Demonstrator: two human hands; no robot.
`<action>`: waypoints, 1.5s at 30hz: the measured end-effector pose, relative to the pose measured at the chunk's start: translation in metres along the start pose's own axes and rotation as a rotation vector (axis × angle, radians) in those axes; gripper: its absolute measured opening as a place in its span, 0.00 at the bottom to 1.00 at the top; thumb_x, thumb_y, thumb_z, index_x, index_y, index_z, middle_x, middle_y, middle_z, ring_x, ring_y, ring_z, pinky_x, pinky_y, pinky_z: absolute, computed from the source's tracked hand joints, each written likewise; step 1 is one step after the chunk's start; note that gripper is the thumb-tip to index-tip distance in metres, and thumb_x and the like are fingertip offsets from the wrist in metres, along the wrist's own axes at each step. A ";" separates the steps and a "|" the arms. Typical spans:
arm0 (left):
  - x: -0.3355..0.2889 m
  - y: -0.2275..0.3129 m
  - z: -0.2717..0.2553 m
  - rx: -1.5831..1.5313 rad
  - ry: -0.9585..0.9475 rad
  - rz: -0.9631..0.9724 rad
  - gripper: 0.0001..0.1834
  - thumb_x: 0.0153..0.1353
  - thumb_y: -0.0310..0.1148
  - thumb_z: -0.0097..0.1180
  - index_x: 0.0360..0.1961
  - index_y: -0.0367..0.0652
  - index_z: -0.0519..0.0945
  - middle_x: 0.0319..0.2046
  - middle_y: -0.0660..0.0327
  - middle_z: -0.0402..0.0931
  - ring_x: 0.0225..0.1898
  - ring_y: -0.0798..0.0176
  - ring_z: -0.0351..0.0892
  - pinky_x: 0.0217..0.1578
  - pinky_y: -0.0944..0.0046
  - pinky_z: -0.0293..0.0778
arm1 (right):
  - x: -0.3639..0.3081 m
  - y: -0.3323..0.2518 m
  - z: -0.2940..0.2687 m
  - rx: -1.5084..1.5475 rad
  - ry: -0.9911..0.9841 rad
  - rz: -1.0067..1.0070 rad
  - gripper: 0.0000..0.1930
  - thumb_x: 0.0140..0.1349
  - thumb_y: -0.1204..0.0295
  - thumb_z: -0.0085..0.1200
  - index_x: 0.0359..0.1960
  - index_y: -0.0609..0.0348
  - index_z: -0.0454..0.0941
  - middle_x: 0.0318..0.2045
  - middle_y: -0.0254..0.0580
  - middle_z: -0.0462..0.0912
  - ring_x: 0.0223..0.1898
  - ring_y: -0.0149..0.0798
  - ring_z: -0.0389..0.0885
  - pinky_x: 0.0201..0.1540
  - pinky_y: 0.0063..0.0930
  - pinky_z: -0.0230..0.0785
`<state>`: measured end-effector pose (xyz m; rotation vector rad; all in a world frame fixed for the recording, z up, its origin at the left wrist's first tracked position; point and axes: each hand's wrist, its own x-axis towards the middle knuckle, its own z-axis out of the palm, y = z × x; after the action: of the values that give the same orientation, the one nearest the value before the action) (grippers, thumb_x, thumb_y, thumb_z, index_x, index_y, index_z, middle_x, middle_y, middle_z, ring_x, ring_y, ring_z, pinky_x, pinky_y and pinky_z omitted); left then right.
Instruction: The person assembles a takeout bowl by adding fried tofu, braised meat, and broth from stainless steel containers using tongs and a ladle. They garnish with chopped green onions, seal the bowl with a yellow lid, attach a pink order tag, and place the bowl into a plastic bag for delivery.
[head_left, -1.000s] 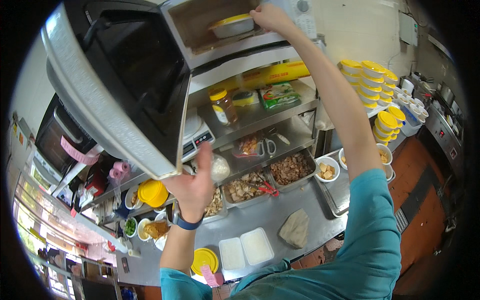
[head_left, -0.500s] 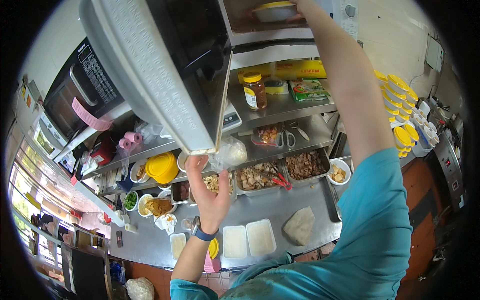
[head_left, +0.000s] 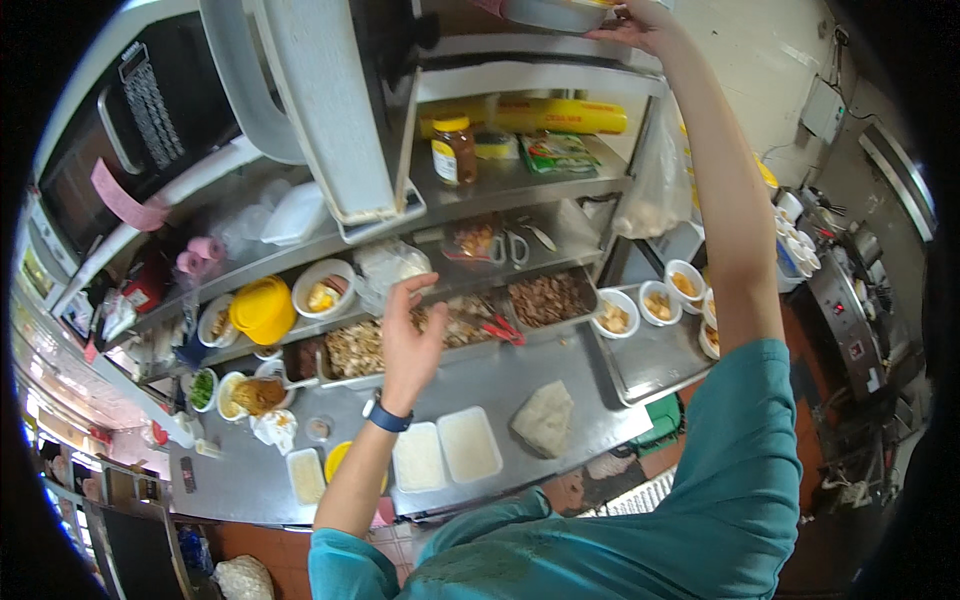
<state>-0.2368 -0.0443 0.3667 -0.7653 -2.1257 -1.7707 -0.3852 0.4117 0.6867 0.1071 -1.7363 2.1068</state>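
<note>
Right arm (head_left: 722, 200) stretched up high, right hand (head_left: 640, 28) at the top, fingers curled! Lower down, left forearm (head_left: 360, 465) angled upward, left hand (head_left: 412, 340) raised, thumb apart from bent fingers.

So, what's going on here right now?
A person's right hand holds a pale bowl, cut off by the picture's top edge. The left hand is open and empty, raised by the chopped food. An appliance door stands open, and white rectangular containers sit on the counter.

Jar (head_left: 454, 155) left of packet (head_left: 558, 153) on shelf (head_left: 510, 184).
</note>
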 end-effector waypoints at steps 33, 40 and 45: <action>-0.293 -0.054 -0.375 -0.240 -0.030 -0.854 0.13 0.60 0.32 0.65 0.39 0.31 0.84 0.30 0.59 0.83 0.32 0.70 0.79 0.35 0.70 0.74 | -0.610 0.399 0.383 -0.025 -0.279 0.521 0.05 0.72 0.74 0.40 0.42 0.58 0.70 0.40 0.36 0.79 0.42 0.29 0.81 0.47 0.27 0.76; -0.365 -0.130 -0.515 -0.134 0.185 -0.967 0.09 0.60 0.30 0.63 0.38 0.35 0.84 0.31 0.61 0.83 0.32 0.71 0.78 0.37 0.71 0.73 | -0.646 0.511 0.529 0.107 -0.395 0.685 0.04 0.71 0.75 0.42 0.43 0.55 0.70 0.42 0.36 0.78 0.47 0.31 0.79 0.50 0.31 0.76; -0.407 -0.215 -0.598 -0.106 0.272 -1.025 0.07 0.60 0.28 0.64 0.37 0.36 0.84 0.31 0.62 0.83 0.35 0.70 0.79 0.40 0.70 0.73 | -0.648 0.602 0.623 0.188 -0.469 0.825 0.03 0.71 0.73 0.45 0.43 0.54 0.70 0.43 0.33 0.77 0.49 0.29 0.77 0.52 0.33 0.74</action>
<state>-0.0946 -0.7381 0.1064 0.6843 -2.3938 -2.2307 -0.1274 -0.4376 0.0674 -0.0920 -2.0710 3.0344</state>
